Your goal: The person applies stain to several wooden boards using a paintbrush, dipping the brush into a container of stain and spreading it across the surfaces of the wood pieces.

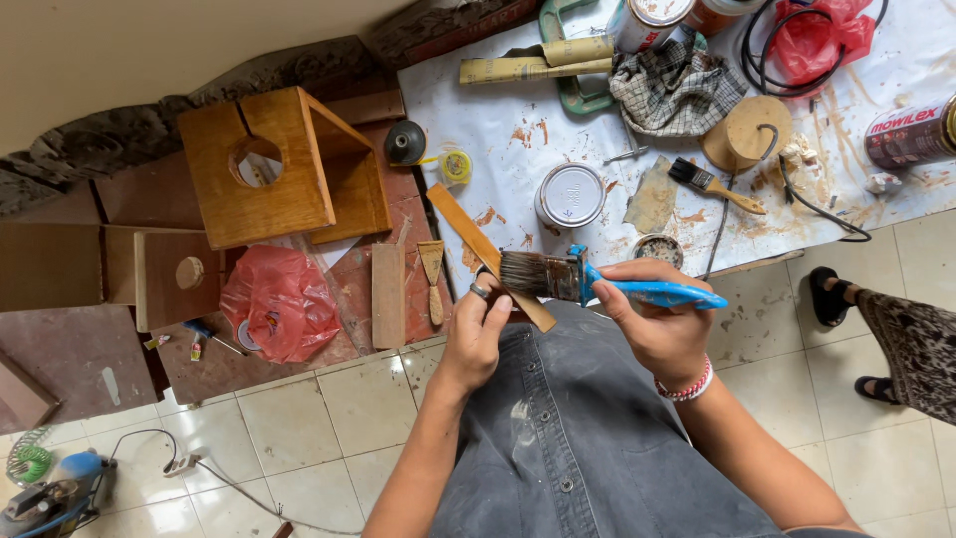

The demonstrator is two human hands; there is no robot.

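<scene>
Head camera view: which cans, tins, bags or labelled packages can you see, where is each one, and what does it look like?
Labelled can: right edge of the white sheet, on its side, dark red with a white band.
Closed tin: middle of the sheet, round, silver-white lid.
Small open tin: near the sheet's front edge, just above the brush held in the right hand.
Red plastic bag: on the floor, left, crumpled.
Second red bag: top right.

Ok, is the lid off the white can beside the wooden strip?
No, the white can stands closed on the stained sheet, its flat lid in place, just beyond the wooden strip.
</scene>
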